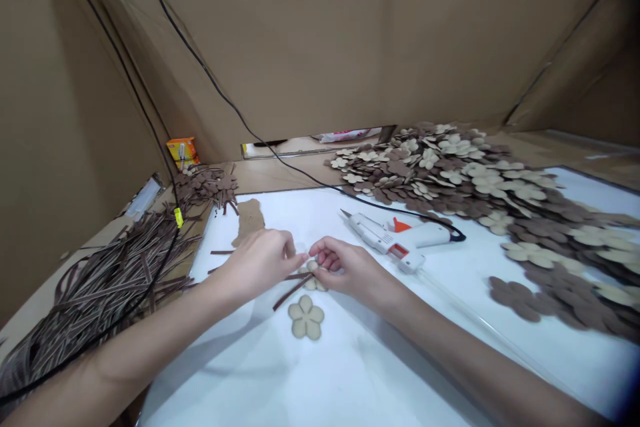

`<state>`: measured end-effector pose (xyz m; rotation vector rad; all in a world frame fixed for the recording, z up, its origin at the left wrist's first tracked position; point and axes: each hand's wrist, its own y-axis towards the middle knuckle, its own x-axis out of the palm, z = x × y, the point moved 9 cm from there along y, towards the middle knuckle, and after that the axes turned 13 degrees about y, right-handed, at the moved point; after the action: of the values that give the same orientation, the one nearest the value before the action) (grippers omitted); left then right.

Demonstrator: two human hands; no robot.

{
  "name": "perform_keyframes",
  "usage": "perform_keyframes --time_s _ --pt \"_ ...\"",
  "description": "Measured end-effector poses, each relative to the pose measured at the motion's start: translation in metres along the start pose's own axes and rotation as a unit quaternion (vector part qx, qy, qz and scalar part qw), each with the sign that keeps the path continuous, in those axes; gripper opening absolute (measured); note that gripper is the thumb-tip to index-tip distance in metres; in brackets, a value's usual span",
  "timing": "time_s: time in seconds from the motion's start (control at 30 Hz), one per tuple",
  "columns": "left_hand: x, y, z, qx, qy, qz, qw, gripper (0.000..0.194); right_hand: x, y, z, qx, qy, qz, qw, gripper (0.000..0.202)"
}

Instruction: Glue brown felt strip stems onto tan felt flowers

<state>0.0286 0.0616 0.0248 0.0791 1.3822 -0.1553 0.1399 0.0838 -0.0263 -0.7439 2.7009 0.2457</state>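
Observation: close fingertip work, both sides nearly meeting

Working with left hand [267, 257] and right hand [350, 270] almost tip to tip above a white board [340, 373]. Beneath the fingertips: a cream flower [315, 285], partly covered. Over it, at the right thumb, two brown strips [289, 295] in a narrow V, splayed out toward the left.

Left side: thumb and forefinger drawn close together, just above the strips; cannot tell whether clamped on anything. Right side: thumb down at the meeting ends of the strips, over the flower, with forefinger bent above and remaining fingers curled inward; cannot tell whether pinching strip, petal or both.

Nearer the body: a second cream flower [306, 317], five-petalled, flat on the board, apart from both hands.

To the right: a white glue gun [375, 235] on its side, with orange trigger, clear rod [480, 323] at the rear and black cable [458, 236] at the handle. Farther right: a large heap of brown and cream flowers [450, 170].

To the left: a heap of loose strips [100, 287]. Beyond the left hand: a brown scrap [249, 217] on the board. Farther back: an orange-yellow packet [183, 153] and cardboard walls [310, 47].
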Motion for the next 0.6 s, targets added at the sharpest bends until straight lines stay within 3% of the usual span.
perform_keyframes --time_s 0.1,0.2,0.6 --pt "0.021 0.001 0.007 0.012 -0.06 -0.048 0.997 0.029 0.0 0.0 0.0 -0.005 -0.002 0.004 1.0 0.02" --pt "0.032 0.005 0.007 0.014 -0.107 -0.06 0.992 0.027 -0.001 -0.001 -0.002 -0.009 -0.003 0.007 1.0 0.024" --pt "0.04 0.011 0.002 0.003 -0.174 -0.11 0.978 0.028 0.002 -0.007 -0.012 -0.024 -0.003 -0.007 1.0 0.031"
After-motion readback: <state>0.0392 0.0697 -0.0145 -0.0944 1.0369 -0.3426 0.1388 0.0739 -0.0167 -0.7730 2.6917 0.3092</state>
